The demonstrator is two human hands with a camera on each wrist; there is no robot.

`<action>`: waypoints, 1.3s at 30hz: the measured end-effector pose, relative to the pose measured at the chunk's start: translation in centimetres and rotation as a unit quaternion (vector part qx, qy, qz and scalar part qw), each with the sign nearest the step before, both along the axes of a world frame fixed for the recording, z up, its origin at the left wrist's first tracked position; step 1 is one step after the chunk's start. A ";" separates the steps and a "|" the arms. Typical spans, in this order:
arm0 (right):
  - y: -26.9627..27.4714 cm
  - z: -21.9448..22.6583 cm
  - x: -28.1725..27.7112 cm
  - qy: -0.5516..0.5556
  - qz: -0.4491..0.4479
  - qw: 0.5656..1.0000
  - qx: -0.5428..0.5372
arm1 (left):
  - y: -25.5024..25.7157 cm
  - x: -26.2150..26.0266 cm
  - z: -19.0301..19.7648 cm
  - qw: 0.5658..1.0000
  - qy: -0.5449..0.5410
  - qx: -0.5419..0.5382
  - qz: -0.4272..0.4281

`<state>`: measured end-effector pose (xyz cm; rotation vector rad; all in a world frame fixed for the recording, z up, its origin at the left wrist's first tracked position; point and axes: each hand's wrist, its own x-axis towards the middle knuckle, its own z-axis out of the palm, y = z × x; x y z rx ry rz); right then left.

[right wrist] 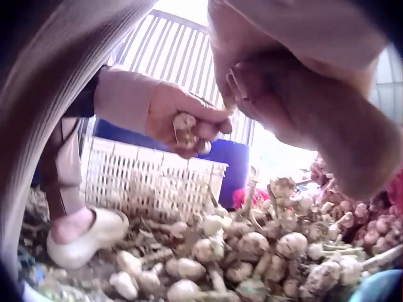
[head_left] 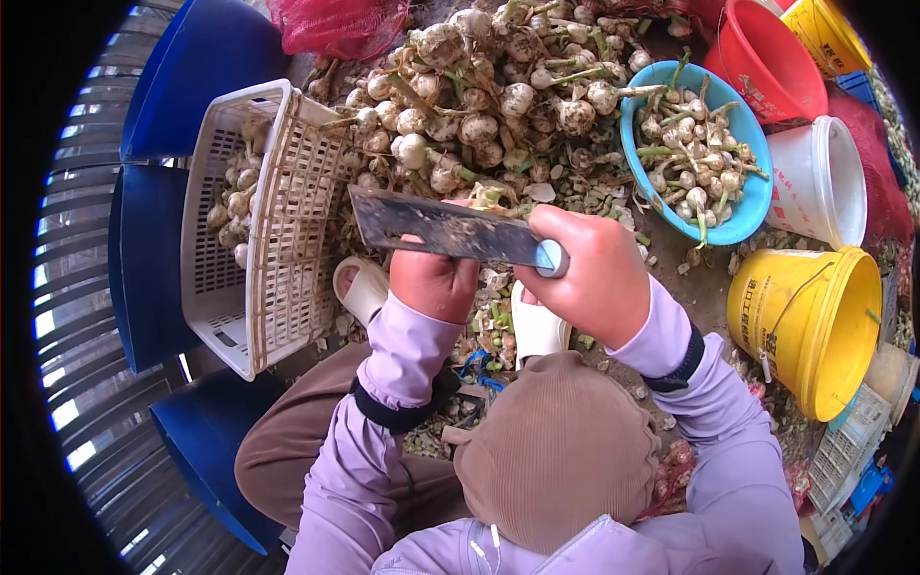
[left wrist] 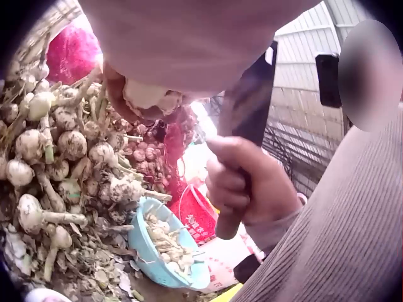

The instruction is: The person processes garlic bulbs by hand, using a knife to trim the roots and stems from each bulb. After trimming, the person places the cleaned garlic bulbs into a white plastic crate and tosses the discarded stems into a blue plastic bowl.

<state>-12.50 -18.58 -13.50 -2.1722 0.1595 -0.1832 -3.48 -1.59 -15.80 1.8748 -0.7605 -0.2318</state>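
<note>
My right hand (head_left: 596, 278) grips the pale round-ended handle of a wide, dirt-stained cleaver (head_left: 436, 225). The blade points left and lies across the view of my left hand (head_left: 433, 286), hiding most of its fingers. In the right wrist view, the curled fingers of my left hand hold a garlic bulb (right wrist: 184, 129), pale and dirt-marked. The left wrist view shows the same garlic bulb (left wrist: 143, 94) under the wrist, with the cleaver (left wrist: 249, 104) upright beyond it. Ahead of both hands spreads a heap of garlic (head_left: 479, 125) with stems on.
To the left stands a white crate (head_left: 297, 235) with some garlic inside, beside blue tubs (head_left: 144, 268). A light-blue basin (head_left: 752, 216) of trimmed garlic sits at right, near a yellow bucket (head_left: 767, 307), a white bucket (head_left: 800, 177) and a red bucket (head_left: 767, 57). Peelings litter the ground.
</note>
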 end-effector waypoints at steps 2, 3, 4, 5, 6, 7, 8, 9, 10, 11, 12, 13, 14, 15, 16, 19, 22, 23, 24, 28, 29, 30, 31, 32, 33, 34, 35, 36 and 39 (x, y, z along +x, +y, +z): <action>0.2 -0.4 0.4 0.018 -0.019 0.999 0.035 | 0.2 0.4 0.5 0.992 -0.107 0.065 -0.016; -0.4 -1.5 0.1 0.012 -0.026 1.000 0.005 | 0.3 0.6 1.0 0.987 -0.134 0.082 -0.022; -1.3 -4.1 -0.6 0.045 -0.046 0.998 0.022 | 0.7 0.6 1.4 0.987 -0.135 0.083 -0.019; -2.5 -6.0 -2.0 0.063 -0.074 0.995 -0.001 | 1.0 0.7 1.7 0.989 -0.116 0.092 -0.013; -3.5 -7.1 -2.7 0.079 -0.098 0.992 -0.025 | 1.2 0.9 1.6 0.990 -0.098 0.100 -0.003; -3.5 -7.4 -2.6 0.057 -0.107 0.992 -0.012 | 1.8 1.2 1.1 0.992 -0.075 0.102 -0.004; -3.2 -7.6 -3.1 0.046 -0.125 0.991 0.004 | 2.5 1.6 0.0 0.992 -0.059 0.112 -0.016; -3.0 -8.4 -3.0 0.073 -0.139 0.985 0.073 | 3.0 1.9 -0.2 0.994 -0.014 0.107 -0.009; -3.2 -9.2 -2.4 0.116 -0.140 0.978 0.099 | 3.6 2.6 -0.1 0.995 0.026 0.099 0.002; -3.4 -11.4 -1.9 0.059 -0.133 0.988 0.048 | 4.7 3.8 0.7 0.992 0.058 0.102 0.053; -3.5 -14.0 -1.2 -0.001 -0.124 0.992 -0.003 | 6.3 5.6 1.9 0.985 0.088 0.105 0.107; -3.3 -16.0 -0.4 -0.003 -0.124 0.992 -0.003 | 8.6 8.5 2.9 0.982 0.033 0.104 0.153; -2.7 -17.9 0.3 -0.025 -0.128 0.991 -0.036 | 11.3 11.4 3.8 0.975 -0.021 0.106 0.196; -2.0 -19.4 1.1 -0.048 -0.131 0.988 -0.067 | 14.6 13.8 4.2 0.940 -0.182 0.187 0.219; -1.2 -19.8 2.2 -0.039 -0.128 0.990 -0.040 | 14.8 14.2 5.7 0.872 -0.339 0.263 0.236; 0.4 -20.8 4.7 0.020 -0.124 0.992 0.017 | 12.6 10.9 3.9 0.917 -0.311 0.189 0.166; 0.0 -20.9 5.4 0.055 -0.253 0.959 0.118 | 8.1 5.2 -0.2 0.959 0.160 0.233 -0.020; -0.9 -19.0 4.4 0.059 -0.235 0.944 0.225 | 6.4 2.9 -0.7 0.896 0.400 0.194 0.004; -1.6 -16.3 3.2 0.062 -0.215 0.917 0.330 | 5.0 1.5 -2.1 0.878 0.441 0.186 -0.019; -1.2 -9.4 -0.9 0.068 -0.228 0.767 0.596 | 0.3 -1.1 -7.7 0.818 0.568 -0.078 0.047; -0.7 -8.6 -1.7 0.072 -0.206 0.780 0.586 | -1.0 -1.1 -6.8 0.818 0.568 -0.079 0.042; -0.3 -8.1 -2.3 0.075 -0.184 0.793 0.576 | -2.1 -1.0 -5.9 0.805 0.567 -0.173 0.017; -0.3 -7.7 -2.5 0.095 -0.173 0.835 0.514 | -2.7 -1.0 -5.2 0.783 0.563 -0.266 -0.007; -0.8 -7.1 -2.8 0.095 -0.174 0.836 0.512 | -2.7 -1.2 -5.1 0.782 0.563 -0.268 -0.008; -1.8 -6.1 -3.2 0.075 -0.165 0.946 0.270 | -2.4 -1.4 -4.9 0.827 0.506 -0.243 -0.009; -2.4 -4.8 -3.1 0.047 -0.144 0.988 0.011 | -2.0 -1.5 -4.8 0.868 0.446 -0.216 -0.008; -2.5 -3.1 -3.2 0.026 -0.126 0.991 -0.016 | -1.7 -1.5 -4.0 0.924 0.343 -0.172 -0.002; -2.5 -1.8 -3.2 0.027 -0.128 0.991 -0.014 | -1.0 -1.2 -3.9 0.903 0.395 -0.169 -0.018; -1.4 0.6 -2.6 -0.041 0.024 0.980 -0.195 | 1.3 0.2 -6.8 0.759 0.513 -0.364 -0.168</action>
